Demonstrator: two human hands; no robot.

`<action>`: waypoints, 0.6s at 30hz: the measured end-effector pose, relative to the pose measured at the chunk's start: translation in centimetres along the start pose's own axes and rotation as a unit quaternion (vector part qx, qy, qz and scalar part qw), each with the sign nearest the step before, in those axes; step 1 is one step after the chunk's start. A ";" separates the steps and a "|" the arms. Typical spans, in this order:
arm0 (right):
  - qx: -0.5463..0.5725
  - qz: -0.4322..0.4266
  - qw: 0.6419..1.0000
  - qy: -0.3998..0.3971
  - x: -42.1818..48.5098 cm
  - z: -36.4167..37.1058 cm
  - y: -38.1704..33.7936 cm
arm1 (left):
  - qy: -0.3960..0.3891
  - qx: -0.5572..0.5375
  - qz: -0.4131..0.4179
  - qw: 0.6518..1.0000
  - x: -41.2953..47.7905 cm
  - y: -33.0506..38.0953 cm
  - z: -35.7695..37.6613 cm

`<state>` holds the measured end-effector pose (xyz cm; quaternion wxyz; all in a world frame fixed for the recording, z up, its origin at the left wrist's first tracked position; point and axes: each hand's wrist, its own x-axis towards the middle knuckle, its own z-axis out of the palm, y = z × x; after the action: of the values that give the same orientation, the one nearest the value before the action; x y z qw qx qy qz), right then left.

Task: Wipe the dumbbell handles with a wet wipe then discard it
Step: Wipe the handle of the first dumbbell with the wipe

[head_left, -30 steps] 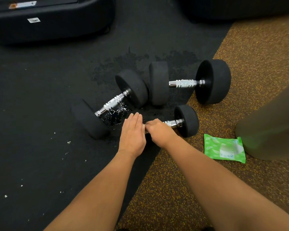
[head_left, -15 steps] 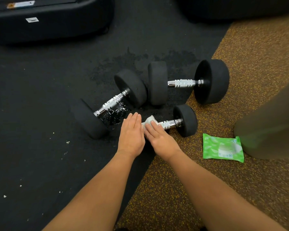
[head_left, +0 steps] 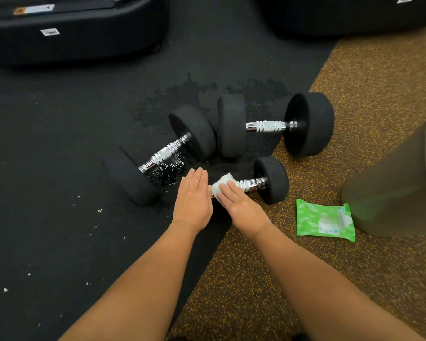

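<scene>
From the head camera, the task looks to be in its wiping stage. The right hand (head_left: 241, 205) lies with fairly straight fingers pressing a white wet wipe (head_left: 222, 185) onto the chrome handle (head_left: 250, 184) of the small dumbbell (head_left: 271, 179). The left hand (head_left: 193, 198) rests flat and open just beside it, steadying that dumbbell's near end.

The handles of the two larger dumbbells, one on the left (head_left: 162, 153) and one farther back (head_left: 268, 126), are bare. I cannot tell whether they have been wiped (the wet patch (head_left: 172, 168) on the black mat proves nothing either way). Discarding is yet to come.

The small dumbbell's near weight and the right thumb are hidden under the hands. A green wipe packet (head_left: 325, 220) lies on the speckled floor. The blurred tan shape (head_left: 391, 193) at right is unidentifiable, and no bin is clearly visible.
</scene>
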<state>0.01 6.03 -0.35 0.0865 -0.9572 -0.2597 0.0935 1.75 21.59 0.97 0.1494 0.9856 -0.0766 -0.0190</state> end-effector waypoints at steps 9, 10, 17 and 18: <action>0.215 0.109 0.966 0.089 1.5 -2.0 0.0 | -0.032 -0.005 -0.011 0.999 0.3 -0.1 -0.4; 0.236 0.130 0.958 0.099 1.9 -2.3 0.0 | -0.035 -0.009 -0.011 0.999 0.4 -0.1 -0.6; 0.349 0.228 0.899 0.134 3.3 -5.0 -0.2 | -0.050 -0.042 -0.004 0.998 0.7 -0.2 -1.7; 0.359 0.239 0.891 0.140 3.6 -5.3 -0.3 | -0.053 -0.050 -0.006 0.997 0.7 -0.2 -1.9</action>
<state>4.08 7.46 4.34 0.4346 -0.8974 0.0430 0.0632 2.62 22.18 2.74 0.1946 0.9749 -0.0777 -0.0756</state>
